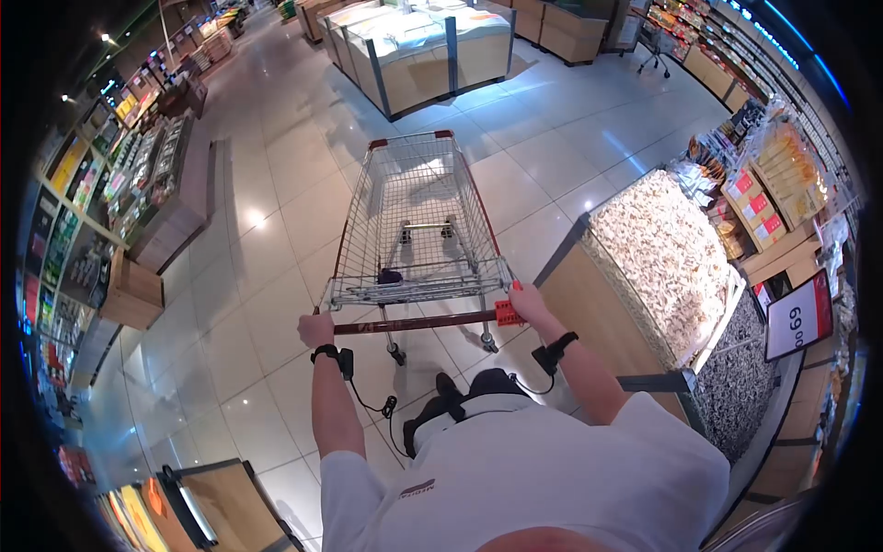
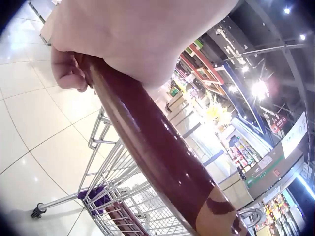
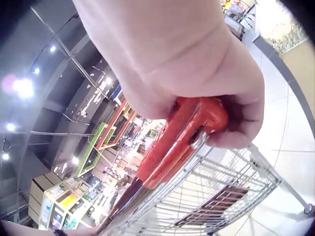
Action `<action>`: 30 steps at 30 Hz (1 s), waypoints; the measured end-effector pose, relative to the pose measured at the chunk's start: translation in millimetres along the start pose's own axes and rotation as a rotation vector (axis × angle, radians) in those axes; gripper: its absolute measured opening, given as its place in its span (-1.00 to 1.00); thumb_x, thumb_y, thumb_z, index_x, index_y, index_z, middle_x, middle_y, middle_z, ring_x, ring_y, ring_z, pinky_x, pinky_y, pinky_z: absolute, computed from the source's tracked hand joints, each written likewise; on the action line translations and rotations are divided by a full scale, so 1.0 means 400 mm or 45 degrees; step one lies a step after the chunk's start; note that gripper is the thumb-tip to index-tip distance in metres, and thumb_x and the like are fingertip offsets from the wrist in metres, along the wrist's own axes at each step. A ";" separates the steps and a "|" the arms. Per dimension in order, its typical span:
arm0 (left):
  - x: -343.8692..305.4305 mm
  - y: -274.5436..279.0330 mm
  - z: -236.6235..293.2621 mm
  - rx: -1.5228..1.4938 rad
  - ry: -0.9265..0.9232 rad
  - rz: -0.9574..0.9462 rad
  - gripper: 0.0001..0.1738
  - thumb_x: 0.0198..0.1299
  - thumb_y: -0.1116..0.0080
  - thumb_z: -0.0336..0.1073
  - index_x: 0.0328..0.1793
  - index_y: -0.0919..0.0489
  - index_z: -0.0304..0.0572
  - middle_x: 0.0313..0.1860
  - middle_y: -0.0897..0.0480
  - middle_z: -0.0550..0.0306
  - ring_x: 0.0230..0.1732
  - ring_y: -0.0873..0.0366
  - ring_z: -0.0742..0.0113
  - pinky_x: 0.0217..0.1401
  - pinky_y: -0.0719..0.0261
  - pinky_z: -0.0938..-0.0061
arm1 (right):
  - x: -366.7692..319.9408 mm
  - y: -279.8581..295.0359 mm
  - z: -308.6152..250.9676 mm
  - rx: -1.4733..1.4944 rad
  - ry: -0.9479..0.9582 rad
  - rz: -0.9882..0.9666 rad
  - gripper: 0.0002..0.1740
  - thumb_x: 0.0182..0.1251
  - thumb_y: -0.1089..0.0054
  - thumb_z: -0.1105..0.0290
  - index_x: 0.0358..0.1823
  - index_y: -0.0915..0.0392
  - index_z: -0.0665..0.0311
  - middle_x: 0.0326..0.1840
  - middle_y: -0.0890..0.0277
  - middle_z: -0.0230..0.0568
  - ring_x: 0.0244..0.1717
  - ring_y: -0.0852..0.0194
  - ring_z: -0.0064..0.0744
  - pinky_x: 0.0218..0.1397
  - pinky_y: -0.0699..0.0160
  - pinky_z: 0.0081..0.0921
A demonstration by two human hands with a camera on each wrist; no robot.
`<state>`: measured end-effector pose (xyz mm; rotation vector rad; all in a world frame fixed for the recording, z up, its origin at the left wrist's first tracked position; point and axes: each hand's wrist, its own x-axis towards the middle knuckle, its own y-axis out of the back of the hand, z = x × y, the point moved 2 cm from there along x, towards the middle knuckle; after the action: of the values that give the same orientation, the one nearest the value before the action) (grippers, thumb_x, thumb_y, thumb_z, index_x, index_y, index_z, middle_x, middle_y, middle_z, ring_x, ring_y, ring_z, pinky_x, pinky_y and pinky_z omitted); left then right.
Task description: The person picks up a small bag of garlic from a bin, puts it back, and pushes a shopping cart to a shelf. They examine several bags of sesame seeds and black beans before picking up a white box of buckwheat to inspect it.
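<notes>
A metal wire shopping cart (image 1: 411, 140) stands in front of me, its dark red push handle (image 1: 432, 323) running across near my body. At the handle's left end my left hand (image 1: 315, 329) grips the bar. The left wrist view shows curled fingers around the dark red bar (image 2: 152, 142). My right hand (image 1: 529, 304) holds the right end, at a bright red plastic piece (image 1: 508, 313). In the right wrist view the fingers wrap over this red piece (image 3: 172, 142), and the wire basket (image 3: 221, 187) lies beyond. Both wrists carry black straps with small devices.
To the right, close by, stands a wooden bin (image 1: 658, 258) heaped with pale pieces, next to dark seeds (image 1: 736, 386) and a price sign (image 1: 798, 317). A wood-sided display (image 1: 414, 78) is ahead. Shelves (image 1: 152, 184) line the left. Tiled floor (image 1: 248, 276) lies between.
</notes>
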<state>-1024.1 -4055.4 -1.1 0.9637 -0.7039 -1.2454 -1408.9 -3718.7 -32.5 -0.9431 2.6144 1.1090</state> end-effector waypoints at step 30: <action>0.810 -0.706 1.570 0.361 -1.098 -0.490 -0.66 0.14 -0.21 -0.15 0.00 -0.79 0.02 -0.09 -0.78 -0.07 0.01 -0.75 -0.07 0.03 -0.70 0.10 | 0.720 -0.030 -0.547 -0.191 0.246 0.630 -0.88 0.37 -0.09 0.51 -0.18 -0.54 0.44 0.13 -0.43 0.15 0.18 -0.41 0.17 0.26 -0.43 -0.11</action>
<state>-1629.8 -4516.1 8.0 0.7820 -1.4397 -1.9698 -1607.1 -4018.2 12.7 -0.4458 3.0592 1.3967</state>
